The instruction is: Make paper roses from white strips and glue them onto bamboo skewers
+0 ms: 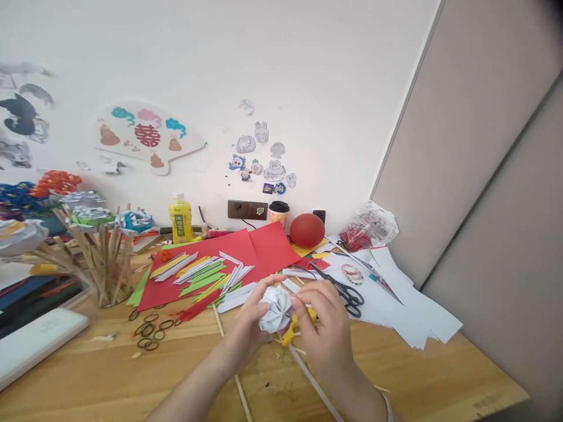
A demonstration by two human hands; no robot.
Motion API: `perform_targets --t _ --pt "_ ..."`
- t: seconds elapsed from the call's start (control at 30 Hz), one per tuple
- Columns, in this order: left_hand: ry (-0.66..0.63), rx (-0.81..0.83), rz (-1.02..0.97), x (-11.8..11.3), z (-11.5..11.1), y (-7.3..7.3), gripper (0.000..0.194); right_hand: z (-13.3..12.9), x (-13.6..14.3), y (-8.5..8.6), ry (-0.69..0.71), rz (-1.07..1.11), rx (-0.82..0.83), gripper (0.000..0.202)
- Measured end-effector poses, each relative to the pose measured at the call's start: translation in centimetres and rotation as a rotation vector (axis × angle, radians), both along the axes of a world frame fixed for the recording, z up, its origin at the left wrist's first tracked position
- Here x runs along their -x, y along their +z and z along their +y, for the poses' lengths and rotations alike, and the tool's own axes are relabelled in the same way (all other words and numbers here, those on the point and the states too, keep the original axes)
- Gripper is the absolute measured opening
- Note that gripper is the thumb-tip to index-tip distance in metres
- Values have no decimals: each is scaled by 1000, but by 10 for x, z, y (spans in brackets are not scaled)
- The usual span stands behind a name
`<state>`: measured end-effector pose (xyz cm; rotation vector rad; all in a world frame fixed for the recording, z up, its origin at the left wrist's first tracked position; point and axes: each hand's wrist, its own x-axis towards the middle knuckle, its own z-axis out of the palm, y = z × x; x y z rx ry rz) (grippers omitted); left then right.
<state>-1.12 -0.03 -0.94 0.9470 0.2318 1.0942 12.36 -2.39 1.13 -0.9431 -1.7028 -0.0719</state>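
A folded white paper ball [276, 310] is held up over the wooden table between both hands. My left hand [246, 328] holds its left side, thumb on the front and fingers behind. My right hand [325, 328] pinches at its right edge with thumb and index finger. Behind and below the ball lies a yellow glue gun [299, 328], partly hidden by my right hand. A thin wooden stick [233, 363] lies on the table near my left forearm. Folded strips in white, yellow and green [202, 275] rest on red paper [153, 290] beyond my hands.
Black scissors [347, 293] and white paper sheets [417, 310] lie at the right, a red balloon [307, 230] behind. Black rings [152, 331] lie left, near a container of sticks [103, 281] and a white case [39, 343]. A yellow bottle [180, 218] stands at the wall.
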Motion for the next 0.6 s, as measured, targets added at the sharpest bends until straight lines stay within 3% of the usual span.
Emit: perform_targets --t 0.13,0.27,0.33,0.47,0.6 --pt "-44 -26 -39 -3 0 5 36 3 -24 10 -101 -9 -37 23" --pt "-15 -32 -51 -3 4 8 36 13 -94 23 -439 380 -16 29" --pt "14 -25 -43 -2 7 9 37 24 -133 24 -600 476 73 37" --pt "63 -20 -1 2 9 11 41 50 -173 11 -482 244 279 33" --pt "172 -63 122 4 11 10 41 67 -154 -10 -311 98 308 29"
